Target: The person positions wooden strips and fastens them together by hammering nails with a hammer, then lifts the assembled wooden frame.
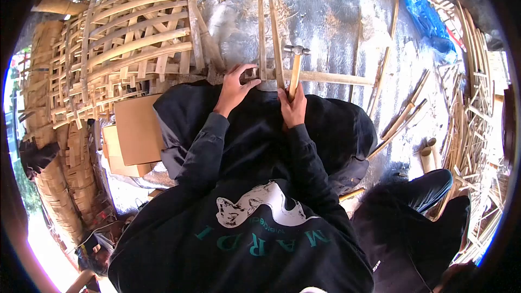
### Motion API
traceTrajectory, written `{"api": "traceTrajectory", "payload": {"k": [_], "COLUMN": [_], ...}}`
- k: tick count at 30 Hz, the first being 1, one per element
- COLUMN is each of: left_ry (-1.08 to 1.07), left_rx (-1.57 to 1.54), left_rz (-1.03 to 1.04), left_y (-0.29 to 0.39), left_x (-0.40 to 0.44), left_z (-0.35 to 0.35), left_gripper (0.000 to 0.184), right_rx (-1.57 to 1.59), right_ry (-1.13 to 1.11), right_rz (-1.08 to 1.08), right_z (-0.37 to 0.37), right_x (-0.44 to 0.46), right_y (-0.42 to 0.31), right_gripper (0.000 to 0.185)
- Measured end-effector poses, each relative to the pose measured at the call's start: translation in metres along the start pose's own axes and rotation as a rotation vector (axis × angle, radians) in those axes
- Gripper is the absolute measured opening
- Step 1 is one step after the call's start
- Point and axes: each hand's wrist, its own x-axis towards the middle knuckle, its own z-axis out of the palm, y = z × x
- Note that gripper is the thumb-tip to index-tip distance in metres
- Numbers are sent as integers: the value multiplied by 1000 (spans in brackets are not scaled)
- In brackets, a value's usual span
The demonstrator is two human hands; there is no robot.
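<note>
Hammer [296, 65], dark double-ended head, pale wooden handle, upright in right hand [293, 109], fingers closed round handle, above shiny silver sheeting [320, 32]. Left hand [234, 89] curved open beside two narrow strips [262, 32]; contact unclear. Long crosspiece [336, 78] beside hammer. Outward: bamboo lattice [135, 27] left, cardboard box [138, 135], blue plastic [426, 21] right, dark-clothed person [401, 228] lower right.

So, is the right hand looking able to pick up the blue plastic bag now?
Probably not: the right hand is occupied by the hammer, and the blue plastic bag lies far off to the right, seemingly beyond an easy stretch.
</note>
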Motion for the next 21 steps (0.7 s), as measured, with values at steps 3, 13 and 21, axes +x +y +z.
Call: {"api": "traceTrajectory", "payload": {"k": [3, 13, 21], "left_ry": [-49, 84, -99], "left_rx": [-93, -464, -542], "left_rz": [-80, -439, -647], "left_y": [-13, -39, -35], "left_x": [3, -1, 2], "left_z": [3, 13, 9], "left_gripper": [35, 19, 29], "right_rx": [14, 104, 120], "right_ry": [-2, -106, -123], "right_rz": [-58, -5, -46], "right_z": [2, 8, 12], "right_x": [2, 2, 1], "right_y": [15, 11, 19], "right_gripper": [30, 31, 36]}}
